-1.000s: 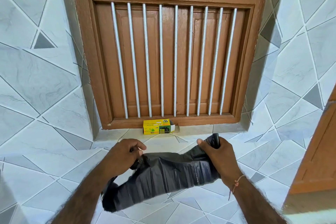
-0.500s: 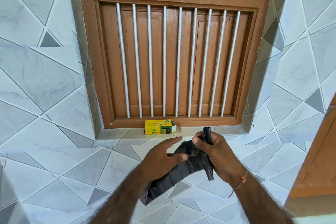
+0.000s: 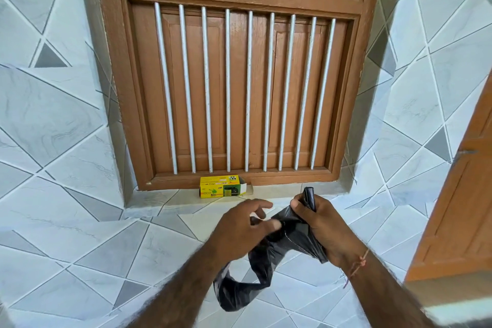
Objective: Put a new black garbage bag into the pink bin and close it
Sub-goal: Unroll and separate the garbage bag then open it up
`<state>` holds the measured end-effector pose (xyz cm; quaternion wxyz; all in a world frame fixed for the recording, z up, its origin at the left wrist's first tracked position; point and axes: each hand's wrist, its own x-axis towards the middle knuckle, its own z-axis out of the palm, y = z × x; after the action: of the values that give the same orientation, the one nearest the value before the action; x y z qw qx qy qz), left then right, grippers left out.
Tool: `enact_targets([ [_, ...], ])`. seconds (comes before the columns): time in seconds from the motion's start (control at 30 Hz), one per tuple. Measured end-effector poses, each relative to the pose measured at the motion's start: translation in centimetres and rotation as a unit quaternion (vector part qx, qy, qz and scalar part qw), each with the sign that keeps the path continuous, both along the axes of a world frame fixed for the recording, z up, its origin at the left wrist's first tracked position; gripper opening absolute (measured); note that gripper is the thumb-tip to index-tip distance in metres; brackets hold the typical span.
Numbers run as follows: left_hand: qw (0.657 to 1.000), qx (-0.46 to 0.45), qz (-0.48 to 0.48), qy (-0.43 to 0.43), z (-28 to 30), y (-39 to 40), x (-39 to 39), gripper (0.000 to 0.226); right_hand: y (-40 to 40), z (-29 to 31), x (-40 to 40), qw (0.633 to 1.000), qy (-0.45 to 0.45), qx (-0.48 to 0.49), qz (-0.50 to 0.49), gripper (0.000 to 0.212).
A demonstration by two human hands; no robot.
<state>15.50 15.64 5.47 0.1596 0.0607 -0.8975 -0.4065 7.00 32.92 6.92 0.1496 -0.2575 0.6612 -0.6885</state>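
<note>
A crumpled black garbage bag (image 3: 255, 271) hangs between my hands in front of a tiled wall. My right hand (image 3: 323, 229) grips its upper end, and a short rolled tip of plastic sticks up above the fingers. My left hand (image 3: 243, 229) pinches the bag just left of that, thumb and forefinger closed on the plastic, the other fingers spread. The lower part of the bag droops in a loop below my left wrist. The pink bin is out of view.
A yellow garbage-bag box (image 3: 223, 186) lies on the tiled sill under a brown wooden shuttered window with white metal bars (image 3: 239, 82). An orange-brown wooden door or cabinet (image 3: 458, 208) stands at the right edge. Grey and white tiles cover the walls.
My hands have come together from holding the bag stretched wide. The bag now bunches between them and droops low. My left hand has gone from open fingers to pinching the plastic.
</note>
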Motion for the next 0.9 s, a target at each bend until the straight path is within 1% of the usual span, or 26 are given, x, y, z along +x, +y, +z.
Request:
enact_targets([
  [0.03,0.999,-0.029,-0.009,-0.016,-0.4,0.2,-0.2,0.049,-0.1,0.1,0.1,1.000,0.003,-0.003,0.012,0.017],
  [0.07,0.999,-0.047,-0.016,-0.020,-0.6,0.4,-0.5,0.053,-0.1,0.3,0.2,1.000,-0.001,-0.008,0.024,0.016],
  [0.1,0.998,-0.049,-0.019,-0.016,-0.8,0.5,-0.7,0.047,-0.1,0.5,0.3,0.999,-0.011,-0.015,0.037,0.015],
  [0.17,1.000,-0.024,-0.010,-0.001,-0.9,0.5,-1.1,0.022,0.1,0.7,0.3,0.998,-0.024,-0.024,0.044,0.015],
  [0.2,1.000,-0.005,-0.009,0.003,-0.8,0.4,-1.1,0.010,0.3,0.7,0.2,0.999,-0.025,-0.026,0.030,0.016],
  [0.23,1.000,0.014,-0.016,0.008,-0.5,0.3,-1.0,0.009,0.5,0.6,-0.1,0.999,-0.025,-0.031,0.009,0.017],
  [0.3,0.998,0.049,-0.035,0.017,0.0,0.1,-0.6,0.021,0.9,0.3,-0.5,0.998,-0.024,-0.044,-0.028,0.016],
  [0.37,0.997,0.056,-0.050,0.024,0.6,-0.2,-0.2,0.018,1.0,0.0,-0.7,0.998,-0.020,-0.051,-0.029,0.011],
  [0.4,0.997,0.054,-0.055,0.028,0.9,-0.2,-0.2,0.018,1.0,-0.1,-0.6,0.999,-0.019,-0.050,-0.012,0.013],
  [0.47,0.998,0.032,-0.050,0.029,1.1,-0.3,-0.3,0.021,0.8,-0.4,-0.7,0.999,-0.008,-0.015,0.030,0.042],
  [0.5,0.998,0.019,-0.046,0.030,1.2,-0.4,-0.4,0.024,0.6,-0.5,-0.7,0.999,0.005,0.012,0.043,0.049],
  [0.53,0.999,0.009,-0.044,0.030,1.2,-0.4,-0.4,0.026,0.4,-0.4,-0.5,0.998,0.020,0.033,0.046,0.045],
  [0.6,0.999,-0.013,-0.038,0.028,1.3,-0.5,-0.3,0.024,-0.2,-0.4,-0.4,0.997,0.050,0.056,0.027,0.023],
  [0.67,0.999,-0.023,-0.026,0.037,1.3,-0.8,-0.2,0.020,-0.9,-0.5,-0.4,0.996,0.063,0.063,-0.003,0.015],
  [0.77,0.998,-0.013,-0.005,0.062,1.1,-1.3,0.2,0.016,-2.1,-0.7,-0.1,0.999,0.036,0.034,-0.016,0.013],
  [0.9,0.996,0.014,0.025,0.082,0.7,-2.5,0.8,0.022,-3.8,-0.8,0.2,0.997,-0.045,-0.043,-0.052,0.008],
])
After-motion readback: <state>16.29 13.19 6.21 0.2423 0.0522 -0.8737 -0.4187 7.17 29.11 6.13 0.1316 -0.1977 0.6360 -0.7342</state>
